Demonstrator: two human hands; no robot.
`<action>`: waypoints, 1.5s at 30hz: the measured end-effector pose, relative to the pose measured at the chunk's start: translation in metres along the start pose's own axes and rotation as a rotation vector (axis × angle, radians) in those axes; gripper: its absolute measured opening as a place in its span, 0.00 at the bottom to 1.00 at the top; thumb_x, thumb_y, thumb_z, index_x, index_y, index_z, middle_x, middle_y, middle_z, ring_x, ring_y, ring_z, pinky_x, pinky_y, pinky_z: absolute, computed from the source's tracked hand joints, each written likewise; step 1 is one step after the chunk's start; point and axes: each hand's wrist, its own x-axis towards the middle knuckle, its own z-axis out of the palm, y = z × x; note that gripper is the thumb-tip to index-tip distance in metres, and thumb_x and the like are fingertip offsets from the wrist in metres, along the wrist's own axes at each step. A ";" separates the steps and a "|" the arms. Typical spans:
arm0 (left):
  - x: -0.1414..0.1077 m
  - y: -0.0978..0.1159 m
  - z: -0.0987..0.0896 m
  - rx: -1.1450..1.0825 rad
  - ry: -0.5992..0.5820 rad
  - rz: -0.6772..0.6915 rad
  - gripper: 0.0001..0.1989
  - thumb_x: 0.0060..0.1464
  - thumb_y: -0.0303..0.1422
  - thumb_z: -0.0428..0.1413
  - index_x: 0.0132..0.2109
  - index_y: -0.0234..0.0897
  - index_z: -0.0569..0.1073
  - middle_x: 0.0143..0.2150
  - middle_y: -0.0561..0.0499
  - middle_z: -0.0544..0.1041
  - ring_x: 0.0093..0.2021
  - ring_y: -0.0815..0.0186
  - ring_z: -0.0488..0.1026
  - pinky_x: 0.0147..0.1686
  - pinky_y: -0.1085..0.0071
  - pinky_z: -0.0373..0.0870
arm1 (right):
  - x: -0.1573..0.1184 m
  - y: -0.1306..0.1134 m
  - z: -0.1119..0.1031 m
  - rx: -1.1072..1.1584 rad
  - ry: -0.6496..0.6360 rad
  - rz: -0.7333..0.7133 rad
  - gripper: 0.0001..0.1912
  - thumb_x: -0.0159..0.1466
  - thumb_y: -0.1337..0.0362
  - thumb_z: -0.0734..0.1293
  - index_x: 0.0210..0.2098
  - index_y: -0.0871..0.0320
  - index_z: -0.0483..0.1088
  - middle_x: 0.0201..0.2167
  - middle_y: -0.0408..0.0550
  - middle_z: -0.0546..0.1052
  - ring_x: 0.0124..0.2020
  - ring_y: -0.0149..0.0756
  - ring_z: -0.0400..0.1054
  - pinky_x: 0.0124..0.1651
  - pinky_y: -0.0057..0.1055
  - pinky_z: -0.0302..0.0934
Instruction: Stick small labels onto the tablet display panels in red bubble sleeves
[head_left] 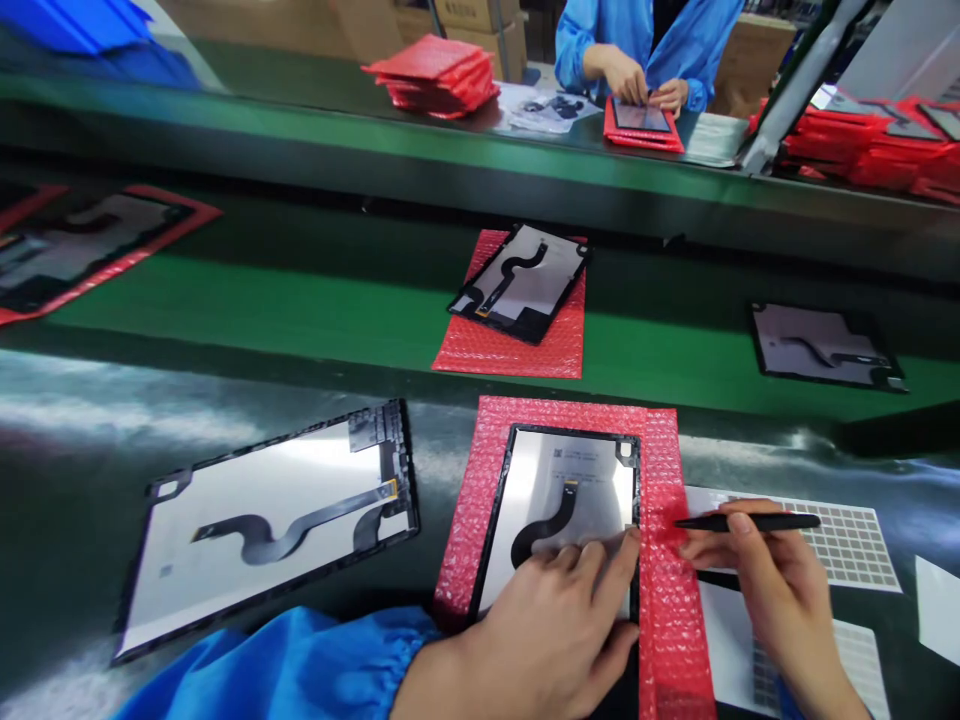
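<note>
A tablet screen panel (555, 510), silver back up with a curved black ribbon cable, lies on a red bubble-wrap pouch (469, 520). My left hand (540, 625) rests over its lower part, fingers extended and the index fingertip at the right edge of the frame. The hand hides part of the cable and the panel's lower end. To the right, my right hand (780, 580) pinches slim black tweezers (780, 521), whose pointed end faces left above the pouch's edge. Beneath that hand lies a sheet of small grey stickers (855, 545).
Another screen panel (217, 500) lies at left. On the green conveyor belt (330, 310) are a panel (525, 275) on a red pouch and another panel (821, 345) at right. Across the belt, a co-worker's hands (630, 80) touch a panel beside stacked red pouches (435, 75).
</note>
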 end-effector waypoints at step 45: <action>-0.013 0.002 -0.017 -0.005 0.062 0.116 0.39 0.71 0.42 0.56 0.76 0.17 0.56 0.54 0.29 0.83 0.44 0.48 0.84 0.44 0.54 0.80 | -0.048 0.014 -0.115 -0.140 0.084 0.066 0.18 0.70 0.47 0.75 0.38 0.56 0.81 0.27 0.54 0.83 0.26 0.46 0.79 0.29 0.35 0.76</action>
